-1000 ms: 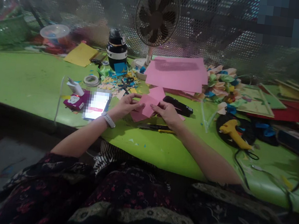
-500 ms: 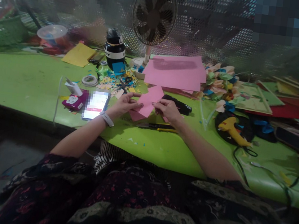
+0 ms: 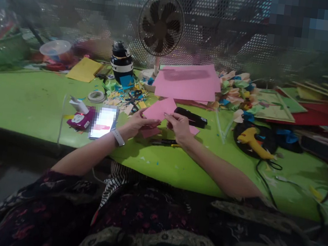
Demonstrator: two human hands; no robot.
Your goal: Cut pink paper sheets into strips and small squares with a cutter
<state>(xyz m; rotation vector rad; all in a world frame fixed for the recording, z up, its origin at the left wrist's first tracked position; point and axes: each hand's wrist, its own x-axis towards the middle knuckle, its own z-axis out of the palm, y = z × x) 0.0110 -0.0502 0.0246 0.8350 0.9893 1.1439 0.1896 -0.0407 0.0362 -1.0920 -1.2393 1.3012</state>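
Observation:
Both my hands hold a small piece of pink paper [image 3: 160, 108] above the green table. My left hand [image 3: 140, 123] grips its lower left side, thumb on top. My right hand [image 3: 178, 125] pinches its right edge between thumb and fingertips. Beneath my hands lie more pink paper pieces [image 3: 151, 132], partly hidden. A cutter knife [image 3: 164, 142] with black and yellow parts rests just below, partly covered by my right hand. Beyond my right hand is a black stapler [image 3: 193, 117]. Scissors [image 3: 133, 102] lie among paper scraps beyond my left hand.
A stack of pink sheets [image 3: 187, 82] lies before a fan [image 3: 161, 25]. Left are a lit phone [image 3: 103, 123], a purple power adapter [image 3: 82, 119], a tape roll [image 3: 96, 96] and a dark bottle [image 3: 121, 64]. Right are paper flowers [image 3: 237, 88] and a yellow glue gun [image 3: 253, 141].
The pink paper has turned in my hands and now lies more sideways, its lower part no longer hanging down. My right hand has come in slightly to the left. The camera view has shifted a little.

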